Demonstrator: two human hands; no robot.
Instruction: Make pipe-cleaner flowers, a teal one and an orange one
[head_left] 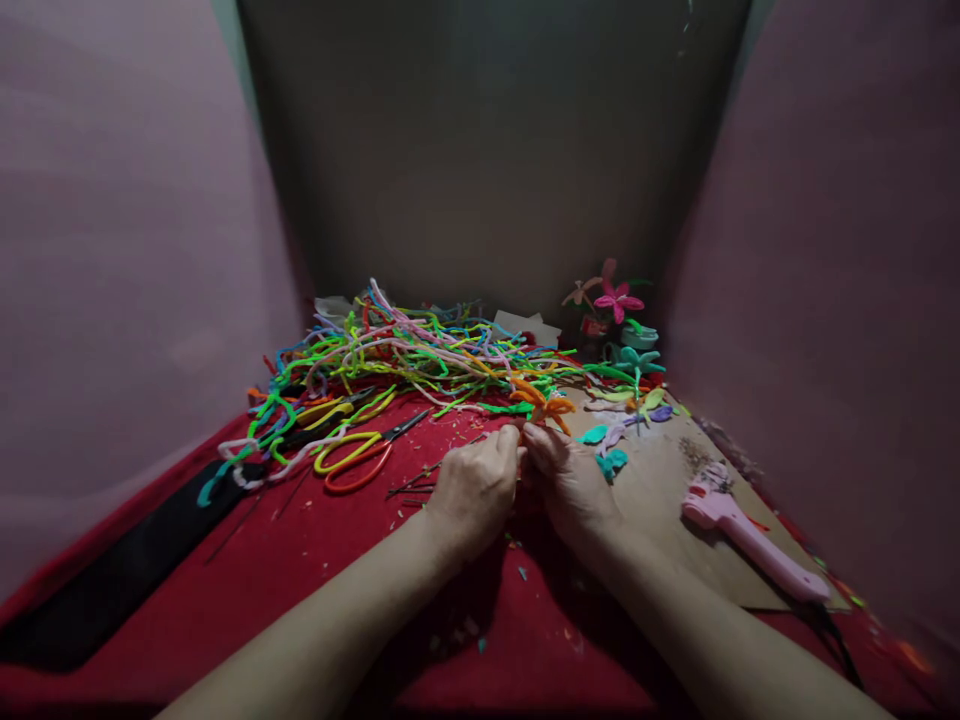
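My left hand (474, 478) and my right hand (574, 485) meet at the middle of the table, fingers pinched closed. Just beyond the fingertips an orange pipe-cleaner flower (553, 406) stands out, its petals spread. The stem end between my fingers is hidden by the hands. A green pipe-cleaner piece (508, 408) lies beside the flower on the left; whether it is joined to it I cannot tell. Teal leaf shapes (613, 464) lie on the board, close to my right hand.
A heap of coloured pipe cleaners (420, 345) covers the back. Scissors (356, 460) lie left on the red cloth (300, 580), near a black strip (112, 580). A pink glue gun (757, 540) rests on the cardboard (660, 530). A pink flower (619, 302) stands at the back right.
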